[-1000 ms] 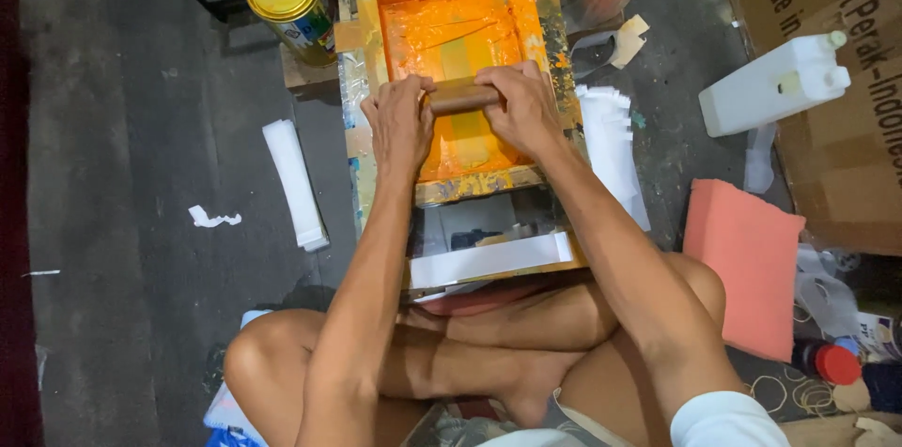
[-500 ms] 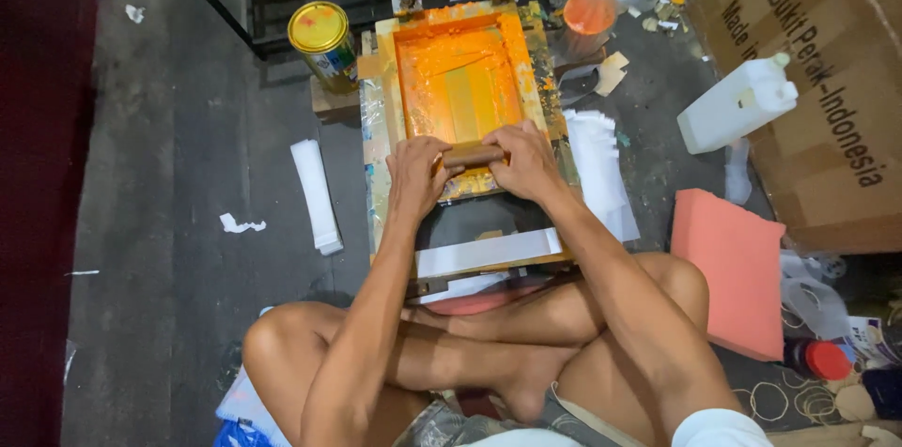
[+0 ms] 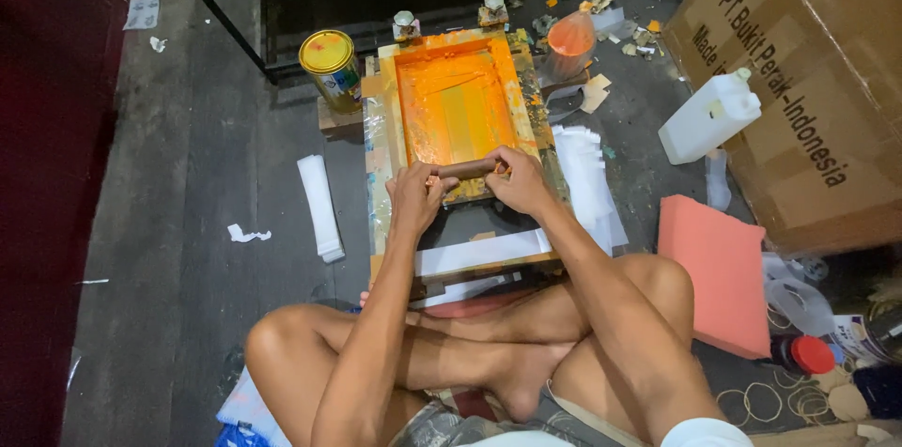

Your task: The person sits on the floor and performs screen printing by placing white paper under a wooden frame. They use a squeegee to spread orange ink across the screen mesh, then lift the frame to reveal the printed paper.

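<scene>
Our screen frame (image 3: 455, 109) pooled with orange ink, yellow-lidded can (image 3: 330, 66) beside it, our left hand (image 3: 415, 198) and right hand (image 3: 518, 179) clamped on the squeegee (image 3: 467, 168)

Dark floor (image 3: 188, 184), printing frame (image 3: 385, 142), paint can (image 3: 331, 67), white jug (image 3: 709, 115), cardboard box (image 3: 817, 53)

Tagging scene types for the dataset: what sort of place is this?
Probably a small, informal screen-printing workshop, worked on the floor: an orange-inked printing frame, a paint can beside it, and both hands, left hand and right hand, gripping a squeegee.
</scene>
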